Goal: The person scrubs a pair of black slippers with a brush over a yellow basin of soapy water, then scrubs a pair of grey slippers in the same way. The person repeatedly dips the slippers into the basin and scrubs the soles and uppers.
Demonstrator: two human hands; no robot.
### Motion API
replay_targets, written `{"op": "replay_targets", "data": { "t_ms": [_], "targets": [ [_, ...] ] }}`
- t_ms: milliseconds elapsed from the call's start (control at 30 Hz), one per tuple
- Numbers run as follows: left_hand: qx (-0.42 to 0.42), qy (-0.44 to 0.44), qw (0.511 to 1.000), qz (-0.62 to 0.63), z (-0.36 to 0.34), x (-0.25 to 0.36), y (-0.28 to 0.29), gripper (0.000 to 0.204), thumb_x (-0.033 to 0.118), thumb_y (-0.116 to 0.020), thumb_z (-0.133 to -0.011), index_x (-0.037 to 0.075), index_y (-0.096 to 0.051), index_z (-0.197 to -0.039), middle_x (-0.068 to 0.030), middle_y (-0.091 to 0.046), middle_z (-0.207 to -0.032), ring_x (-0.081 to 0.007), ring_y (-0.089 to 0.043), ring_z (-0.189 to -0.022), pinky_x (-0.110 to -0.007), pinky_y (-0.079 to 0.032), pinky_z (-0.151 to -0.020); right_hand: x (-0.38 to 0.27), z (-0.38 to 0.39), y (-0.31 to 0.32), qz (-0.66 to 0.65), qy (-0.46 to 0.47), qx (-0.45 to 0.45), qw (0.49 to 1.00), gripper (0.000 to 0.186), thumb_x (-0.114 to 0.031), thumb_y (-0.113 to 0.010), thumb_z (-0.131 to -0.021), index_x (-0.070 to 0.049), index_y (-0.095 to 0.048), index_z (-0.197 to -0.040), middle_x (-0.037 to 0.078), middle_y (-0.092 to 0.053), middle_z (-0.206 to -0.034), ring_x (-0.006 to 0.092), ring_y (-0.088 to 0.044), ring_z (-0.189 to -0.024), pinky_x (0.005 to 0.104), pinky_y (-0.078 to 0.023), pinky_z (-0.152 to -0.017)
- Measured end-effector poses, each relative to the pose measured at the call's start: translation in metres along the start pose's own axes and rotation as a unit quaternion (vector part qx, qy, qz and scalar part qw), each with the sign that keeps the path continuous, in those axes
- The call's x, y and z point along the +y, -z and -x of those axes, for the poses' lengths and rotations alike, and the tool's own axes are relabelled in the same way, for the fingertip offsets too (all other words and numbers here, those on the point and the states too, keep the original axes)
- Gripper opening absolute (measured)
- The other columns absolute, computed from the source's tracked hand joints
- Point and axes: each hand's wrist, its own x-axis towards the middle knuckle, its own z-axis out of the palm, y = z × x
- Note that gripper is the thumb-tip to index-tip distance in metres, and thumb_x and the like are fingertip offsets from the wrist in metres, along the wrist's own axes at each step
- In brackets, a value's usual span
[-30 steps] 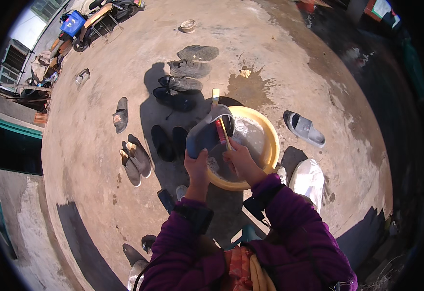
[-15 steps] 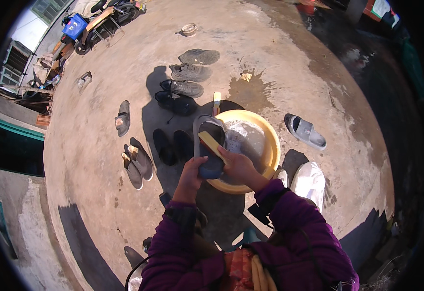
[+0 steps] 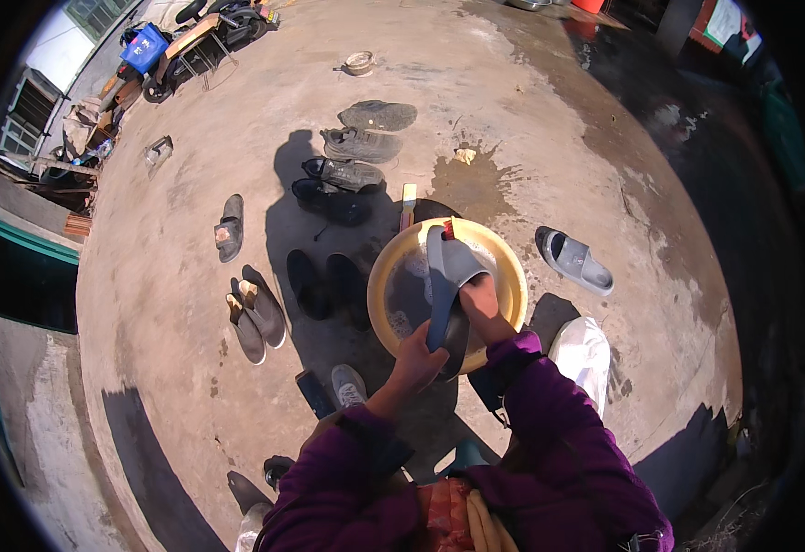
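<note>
A grey slide sandal (image 3: 437, 285) is tilted on its edge over a yellow basin (image 3: 522, 299) of sudsy water. My left hand (image 3: 416, 361) is closed around its heel end. My right hand (image 3: 482, 299) reaches under the sandal's strap, its fingers hidden there. Red bristles of a scrub brush (image 3: 448, 228) poke out past the strap at the toe end; the strap hides the brush's handle. On the ground behind the basin lies another brush (image 3: 408, 204) with a pale yellow handle.
A matching grey slide (image 3: 575, 259) lies right of the basin. Several dark shoes (image 3: 333, 202) line up beyond it, and a pair of grey slip-ons (image 3: 257, 317) rests at left. A white bag-like thing (image 3: 582, 354) is near my right arm. Wet concrete (image 3: 476, 179) shows behind the basin.
The sandal has turned from facing up to lying on its edge and moved right, over the basin. My right hand with the brush has gone from the sandal's top to under its strap.
</note>
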Motion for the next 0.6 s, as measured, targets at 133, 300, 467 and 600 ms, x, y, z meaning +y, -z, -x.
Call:
{"op": "replay_targets", "data": {
  "t_ms": [133,300,467,600],
  "targets": [
    [0.042,0.014,0.994,-0.102,-0.004,-0.009,0.016,0.047,0.005,-0.058,-0.071,-0.003,-0.057,-0.118,-0.0173,-0.067,-0.089,-0.0205,-0.067,-0.078,-0.032,-0.052,-0.072,-0.003,0.011,-0.008,0.127,-0.047,-0.075,0.988,0.058,-0.007,-0.052,-0.080,0.000,-0.045,-0.138,0.009,-0.067,-0.097,0.0108,-0.059,-0.087,0.0259,-0.047,-0.077],
    [0.149,-0.001,0.989,-0.006,-0.028,-0.008,0.074,0.042,0.003,-0.056,-0.072,-0.002,-0.060,-0.114,-0.0110,-0.067,-0.082,-0.0165,-0.064,-0.071,-0.028,-0.050,-0.068,0.003,0.056,-0.035,0.179,-0.010,-0.181,0.967,0.064,-0.009,-0.053,-0.080,-0.004,-0.042,-0.143,0.006,-0.063,-0.094,0.0067,-0.053,-0.084,0.0239,-0.046,-0.076],
    [0.083,-0.041,0.986,-0.136,-0.013,0.005,0.040,0.052,0.007,-0.059,-0.072,0.002,-0.055,-0.123,-0.0208,-0.067,-0.086,-0.0316,-0.067,-0.080,-0.037,-0.052,-0.075,-0.006,0.035,-0.017,0.131,-0.027,-0.115,0.984,0.060,-0.004,-0.053,-0.080,-0.004,-0.045,-0.139,0.016,-0.066,-0.099,0.0103,-0.057,-0.093,0.0270,-0.046,-0.084],
    [0.056,-0.030,0.993,-0.097,-0.004,0.017,0.033,0.057,0.010,-0.060,-0.073,0.003,-0.052,-0.129,-0.0245,-0.066,-0.093,-0.0375,-0.067,-0.089,-0.041,-0.052,-0.081,-0.001,0.020,-0.007,0.133,-0.040,-0.088,0.986,0.064,-0.007,-0.056,-0.080,-0.005,-0.043,-0.142,0.009,-0.065,-0.103,0.0096,-0.057,-0.091,0.0254,-0.046,-0.082]
  ]
}}
